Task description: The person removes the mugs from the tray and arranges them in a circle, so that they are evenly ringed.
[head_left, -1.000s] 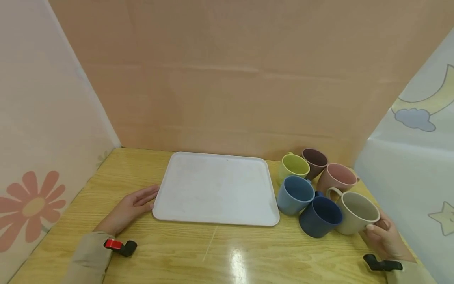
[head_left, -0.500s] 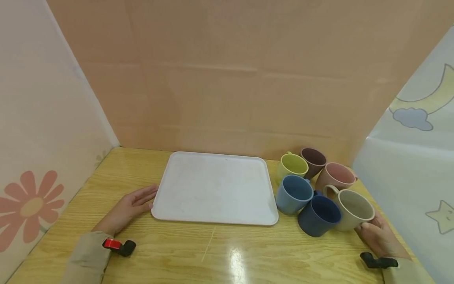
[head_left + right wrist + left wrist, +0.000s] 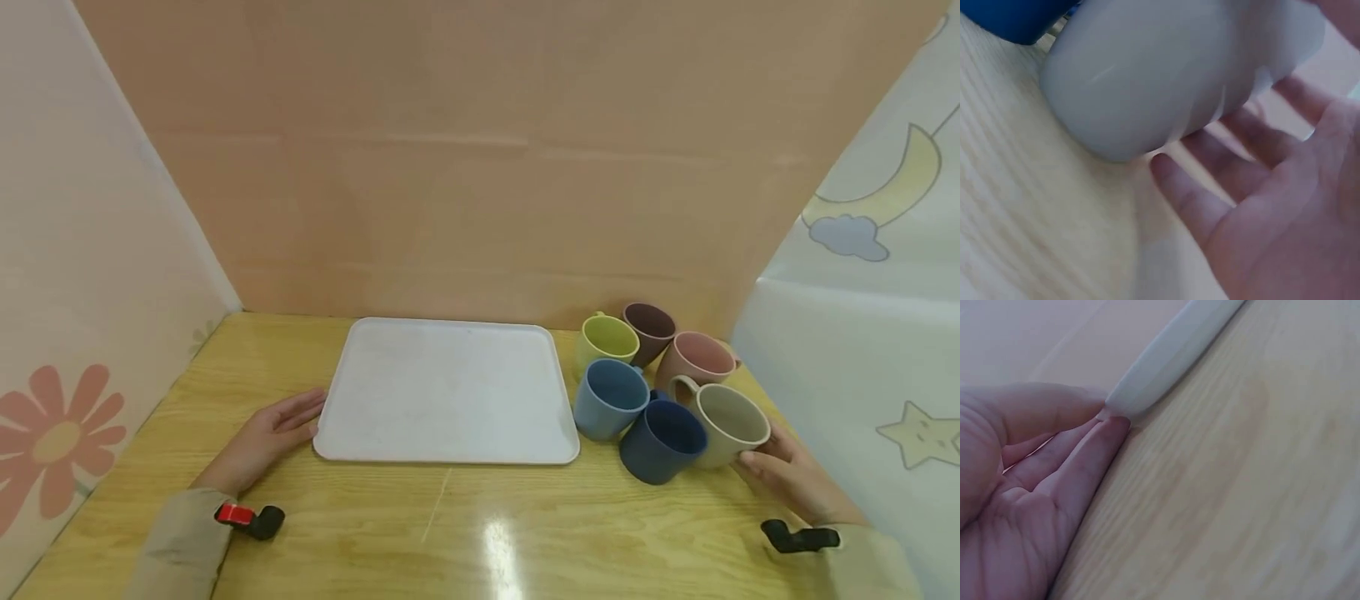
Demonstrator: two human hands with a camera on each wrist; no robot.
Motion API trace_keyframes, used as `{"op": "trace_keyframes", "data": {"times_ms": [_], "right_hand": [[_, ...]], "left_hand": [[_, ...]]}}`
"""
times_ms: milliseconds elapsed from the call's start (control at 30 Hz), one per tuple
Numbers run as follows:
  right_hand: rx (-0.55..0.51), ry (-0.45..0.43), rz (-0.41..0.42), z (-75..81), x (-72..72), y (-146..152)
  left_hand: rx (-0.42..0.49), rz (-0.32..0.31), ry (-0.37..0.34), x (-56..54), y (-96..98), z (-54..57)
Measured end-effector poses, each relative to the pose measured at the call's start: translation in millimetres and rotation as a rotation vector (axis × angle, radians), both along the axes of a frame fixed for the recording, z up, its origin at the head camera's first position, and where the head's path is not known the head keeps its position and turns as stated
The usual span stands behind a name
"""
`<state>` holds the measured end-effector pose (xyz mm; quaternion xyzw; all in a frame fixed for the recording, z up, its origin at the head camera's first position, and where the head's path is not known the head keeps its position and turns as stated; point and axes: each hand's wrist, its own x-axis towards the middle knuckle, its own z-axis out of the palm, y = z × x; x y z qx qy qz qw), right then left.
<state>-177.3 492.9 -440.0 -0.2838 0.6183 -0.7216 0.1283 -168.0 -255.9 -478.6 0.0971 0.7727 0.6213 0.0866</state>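
In the head view a beige mug (image 3: 720, 425) stands upright at the front right of a cluster of mugs, handle to the back left. My right hand (image 3: 798, 479) holds it from the right, thumb on its front side and fingers round the far side. The right wrist view has the fingers (image 3: 1235, 156) along the mug's side, the palm apart from it. A white tray (image 3: 450, 392) lies left of the mugs. My left hand (image 3: 258, 437) rests at its left edge, fingers straight, with thumb and fingertips touching the rim in the left wrist view.
Close by the beige mug stand a navy mug (image 3: 660, 446), a light blue mug (image 3: 603, 408), a yellow-green mug (image 3: 588, 354), a dark brown mug (image 3: 651, 329) and a pink mug (image 3: 693, 362). Walls enclose the wooden table (image 3: 375, 533) at the back and sides.
My right hand has moved left with the beige mug, which now sits closer to the navy mug. The whole head view has shifted slightly. The left hand stays at the tray's edge.
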Motion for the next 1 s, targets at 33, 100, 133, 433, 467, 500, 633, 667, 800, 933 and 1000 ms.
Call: {"op": "trace_keyframes", "data": {"times_ms": [33,100,133,433,467,500,633,667,800,933,1000], "right_hand": [[0.097,0.020,-0.047,5.7,1.6,1],[0.306,0.071,-0.146,17.1,4.9,0],[0.409,0.092,-0.192,23.2,6.4,-1],[1.207,0.376,-0.606,82.6,17.7,-9],[1.203,0.406,-0.648,88.5,17.2,-14],[1.190,0.436,-0.695,94.1,16.5,-21],[1.024,0.575,-0.867,112.6,11.3,-57],[0.968,0.599,-0.896,116.0,9.5,-68],[0.789,0.687,-0.937,123.2,-0.3,-117],[0.715,0.666,-0.883,128.6,-10.5,-161],[0.709,0.631,-0.826,131.1,-17.9,-181]], "left_hand": [[0.000,-0.001,0.000,-0.7,0.4,0.3],[-0.004,0.000,-0.003,-1.8,1.3,1.0],[-0.006,0.002,-0.004,-2.1,1.7,1.4],[0.092,0.000,-0.097,3.3,6.1,20.0],[0.077,-0.002,-0.089,4.7,6.1,25.5],[0.053,0.000,-0.077,5.7,6.2,32.0],[-0.042,-0.030,0.041,7.8,8.4,63.1],[-0.069,-0.034,0.083,7.9,9.6,71.1],[-0.214,-0.013,0.238,4.4,17.0,100.2],[-0.483,0.087,0.401,-6.6,26.8,118.8],[-0.583,0.136,0.467,-13.1,31.7,123.5]]}}
